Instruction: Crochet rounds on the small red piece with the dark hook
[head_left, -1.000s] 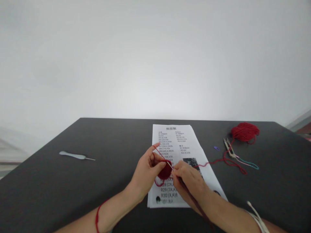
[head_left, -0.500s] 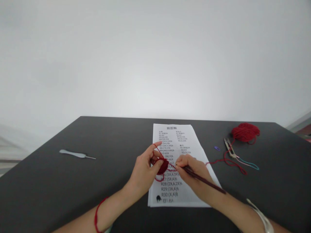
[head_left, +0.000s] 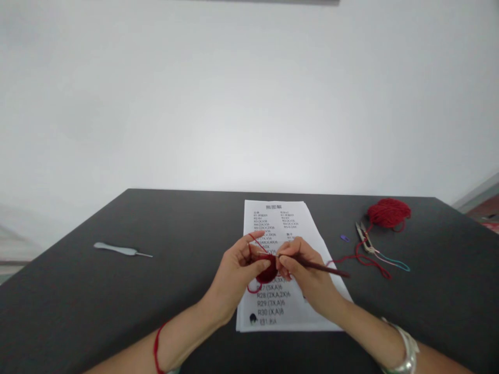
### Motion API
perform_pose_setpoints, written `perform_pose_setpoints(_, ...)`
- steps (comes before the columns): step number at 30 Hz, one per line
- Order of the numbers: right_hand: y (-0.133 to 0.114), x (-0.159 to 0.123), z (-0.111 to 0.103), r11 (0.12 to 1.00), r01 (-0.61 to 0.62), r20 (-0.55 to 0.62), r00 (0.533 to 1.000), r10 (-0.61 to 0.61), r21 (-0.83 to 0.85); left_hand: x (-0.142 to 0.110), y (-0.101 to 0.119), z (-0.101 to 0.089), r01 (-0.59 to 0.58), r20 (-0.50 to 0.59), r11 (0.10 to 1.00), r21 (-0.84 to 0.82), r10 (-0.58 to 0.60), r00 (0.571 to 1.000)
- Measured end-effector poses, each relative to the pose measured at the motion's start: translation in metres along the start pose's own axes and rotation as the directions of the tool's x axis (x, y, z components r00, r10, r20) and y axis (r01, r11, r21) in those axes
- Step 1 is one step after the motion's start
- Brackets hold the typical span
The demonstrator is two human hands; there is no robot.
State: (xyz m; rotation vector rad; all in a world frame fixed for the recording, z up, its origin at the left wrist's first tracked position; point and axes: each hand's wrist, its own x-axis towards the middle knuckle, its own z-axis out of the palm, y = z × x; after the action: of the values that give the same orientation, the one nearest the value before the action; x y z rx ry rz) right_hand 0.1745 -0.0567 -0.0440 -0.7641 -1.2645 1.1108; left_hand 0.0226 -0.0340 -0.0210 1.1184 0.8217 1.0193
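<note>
Here at the dark table (head_left: 117,306) the left hand (head_left: 236,272) cups a small red crochet piece (head_left: 268,272), thumb pressed onto it, fingers curled behind, the index finger (head_left: 249,240) raised with red yarn looped over it. The right hand (head_left: 302,267) pinches a dark crochet hook (head_left: 323,267) between thumb and fingers, tip reaching in at the piece. Both hands hover over a printed pattern sheet (head_left: 273,218) – and off to the right a yarn strand (head_left: 345,261) runs to a red yarn ball (head_left: 389,213), beside small snips (head_left: 364,239) and a purple stitch marker (head_left: 344,238). A gray-handled hook (head_left: 119,249) lies well off to the left.
</note>
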Motion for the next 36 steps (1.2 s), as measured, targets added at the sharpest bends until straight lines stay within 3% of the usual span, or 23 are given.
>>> perform_pose_setpoints(2,0.004,-0.004,-0.002,0.905,0.260,0.070,0.965,-0.251,-0.336,0.000,-0.002,0.001,0.064,0.032,0.995,-0.082,-0.061,0.998)
perform_pose_setpoints(4,0.006,-0.006,-0.004,0.625,0.486,0.241,0.866,-0.438,-0.611,0.000,-0.003,0.002,0.113,0.051,0.984,-0.139,-0.107,0.993)
perform_pose_setpoints(6,0.006,-0.008,-0.005,0.344,0.579,0.383,0.781,-0.493,-0.739,0.001,-0.003,0.003,0.154,0.060,0.965,-0.211,-0.144,0.988)
perform_pose_setpoints(7,0.006,-0.009,-0.005,0.273,0.599,0.422,0.758,-0.497,-0.753,0.001,-0.001,0.003,0.175,0.065,0.952,-0.251,-0.164,0.984)
perform_pose_setpoints(8,0.005,-0.010,-0.005,0.272,0.605,0.429,0.754,-0.496,-0.748,0.001,0.000,0.003,0.198,0.072,0.937,-0.288,-0.185,0.980)
perform_pose_setpoints(9,0.005,-0.010,-0.005,0.343,0.595,0.404,0.774,-0.487,-0.727,0.001,0.002,0.003,0.223,0.080,0.922,-0.315,-0.208,0.975)
perform_pose_setpoints(10,0.004,-0.010,-0.004,0.473,0.554,0.344,0.818,-0.460,-0.685,0.002,0.004,0.002,0.246,0.088,0.911,-0.331,-0.230,0.969)
perform_pose_setpoints(12,0.001,-0.008,-0.003,0.784,0.361,0.163,0.932,-0.324,-0.506,0.003,0.009,-0.001,0.276,0.097,0.897,-0.345,-0.258,0.961)
perform_pose_setpoints(13,0.000,-0.007,-0.002,0.897,0.235,0.081,0.972,-0.221,-0.374,0.003,0.011,-0.002,0.278,0.095,0.895,-0.348,-0.261,0.961)
perform_pose_setpoints(15,-0.004,-0.004,-0.002,0.991,0.054,0.013,0.999,-0.053,-0.121,0.004,0.013,-0.005,0.266,0.088,0.899,-0.347,-0.252,0.964)
perform_pose_setpoints(18,-0.008,-0.001,-0.006,0.999,-0.021,0.006,1.000,0.021,0.035,0.006,0.014,-0.009,0.245,0.092,0.909,-0.336,-0.227,0.970)
perform_pose_setpoints(24,-0.011,-0.001,-0.018,0.998,-0.057,0.012,0.998,0.056,0.020,0.008,0.012,-0.014,0.245,0.146,0.933,-0.263,-0.213,0.966)
perform_pose_setpoints(36,-0.027,0.002,-0.022,0.994,-0.106,0.059,0.993,0.106,-0.010,0.008,0.021,-0.022,0.350,0.240,0.918,-0.185,-0.303,0.922)
